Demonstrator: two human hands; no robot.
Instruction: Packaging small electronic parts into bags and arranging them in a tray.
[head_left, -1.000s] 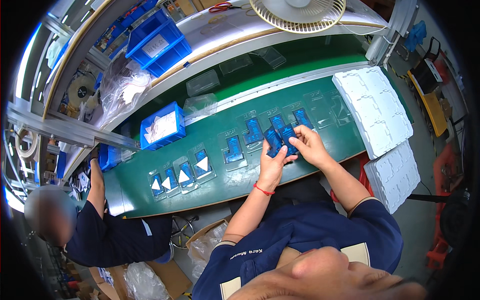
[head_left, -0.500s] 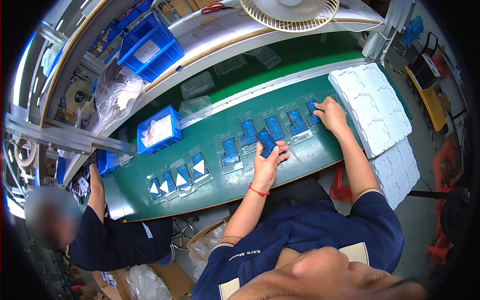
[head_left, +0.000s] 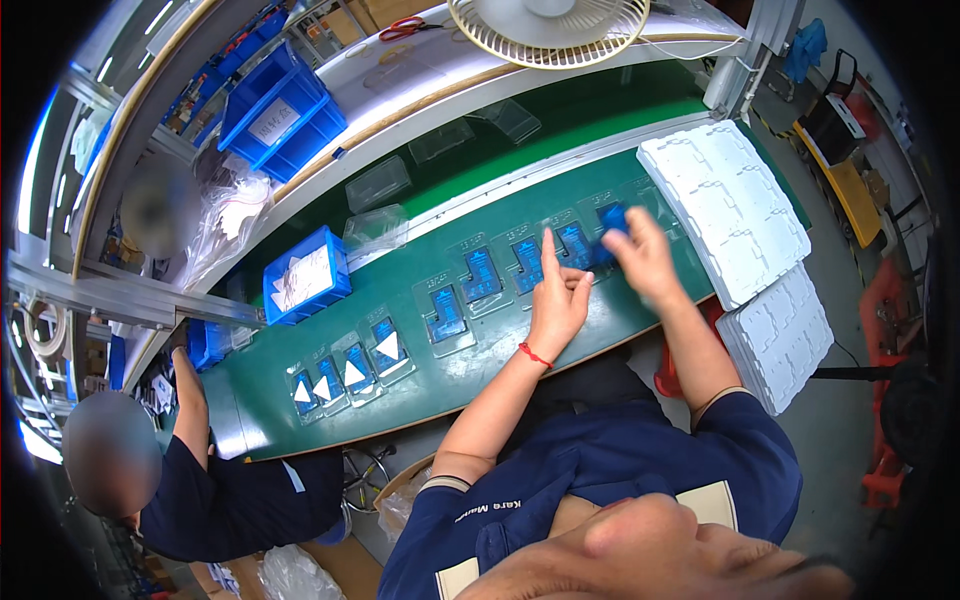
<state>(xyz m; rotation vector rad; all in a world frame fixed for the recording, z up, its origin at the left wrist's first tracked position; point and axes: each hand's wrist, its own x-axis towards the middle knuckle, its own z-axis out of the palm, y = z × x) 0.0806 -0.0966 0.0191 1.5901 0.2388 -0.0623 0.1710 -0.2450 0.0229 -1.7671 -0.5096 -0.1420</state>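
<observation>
Flat blue phone batteries, several of them L-shaped, lie in clear plastic trays in a row along the green bench. My left hand [head_left: 560, 308] is over the front of the row, index finger stretched out and thumb apart, with nothing visible in it. To its right, my right hand [head_left: 648, 262] is smeared by motion. A blurred blue battery [head_left: 603, 250] shows at its thumb and fingers, just in front of the rightmost filled tray, where another battery [head_left: 611, 214] lies. Nearer my left are a battery [head_left: 447, 314] and a battery with a white triangle [head_left: 387, 345].
White moulded foam trays [head_left: 725, 215] are stacked at the bench's right end. A blue bin [head_left: 308, 277] with white pieces stands at the left, clear lids [head_left: 378, 182] behind. A fan [head_left: 550, 25] sits on the shelf above. A co-worker [head_left: 230, 490] works at far left.
The battery held in my left hand has left it; a battery now shows at my right hand, which has drawn back from the rightmost filled tray. My left hand has moved right, its index finger extended.
</observation>
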